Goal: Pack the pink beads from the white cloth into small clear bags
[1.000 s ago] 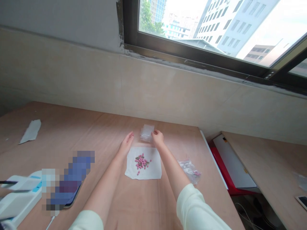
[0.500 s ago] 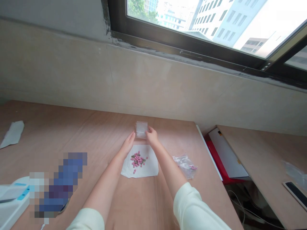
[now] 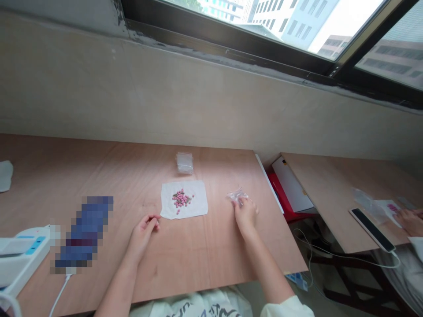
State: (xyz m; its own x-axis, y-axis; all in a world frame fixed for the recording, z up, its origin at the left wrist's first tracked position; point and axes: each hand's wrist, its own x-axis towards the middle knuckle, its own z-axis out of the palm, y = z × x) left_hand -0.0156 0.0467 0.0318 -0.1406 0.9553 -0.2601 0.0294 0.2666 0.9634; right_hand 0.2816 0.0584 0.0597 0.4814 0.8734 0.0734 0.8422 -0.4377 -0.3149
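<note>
A white sheet (image 3: 198, 207) lies on the table with a cluster of small pink bead-like pieces (image 3: 181, 199) and some dark green bits on it. My left hand (image 3: 143, 233) is at its lower left corner, fingers curled together; whether they pinch the corner is unclear. To the right of the sheet, my right hand (image 3: 246, 213) has its fingers closed on a crumpled clear plastic bag (image 3: 238, 193), partly covering it. Beyond the sheet, a stack of small clear plastic bags (image 3: 184, 163) lies near the table's back edge, apart from both hands.
A blurred blue object (image 3: 87, 233) with a white cable and a white power strip (image 3: 31, 248) are at left. A white scrap (image 3: 5, 176) lies farther back. Past a gap, another table (image 3: 327, 185) holds a phone (image 3: 373, 229), and another person's hand (image 3: 410, 220) rests there.
Both hands have left the stack of bags. My left hand came back to the sheet's near left corner; my right hand moved right onto the crumpled bag. The view has shifted right.
</note>
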